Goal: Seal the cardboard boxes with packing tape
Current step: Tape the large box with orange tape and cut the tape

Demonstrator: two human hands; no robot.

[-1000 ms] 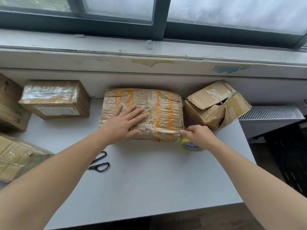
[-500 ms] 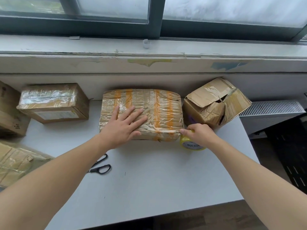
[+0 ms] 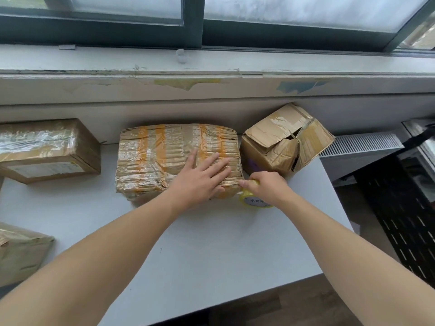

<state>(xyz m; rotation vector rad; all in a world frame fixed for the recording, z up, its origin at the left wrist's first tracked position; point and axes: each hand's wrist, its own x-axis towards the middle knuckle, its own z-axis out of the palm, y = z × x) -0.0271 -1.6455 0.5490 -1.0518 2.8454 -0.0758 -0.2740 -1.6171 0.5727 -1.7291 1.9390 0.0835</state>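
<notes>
Boxes (image 3: 164, 149) on table (image 3: 211, 250) beneath window sill (image 3: 235, 63)

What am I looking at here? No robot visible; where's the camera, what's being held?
No machine: these are a person's bare arms, filmed by one wide-angle camera worn on the head, looking forward and down. The left hand lies flat on the taped middle box. The right hand grips a yellow tape roll at that box's near right corner. On the white table also sit a crumpled open box on the right, a taped box at the left, and part of a wrapped parcel at the near-left edge.
</notes>
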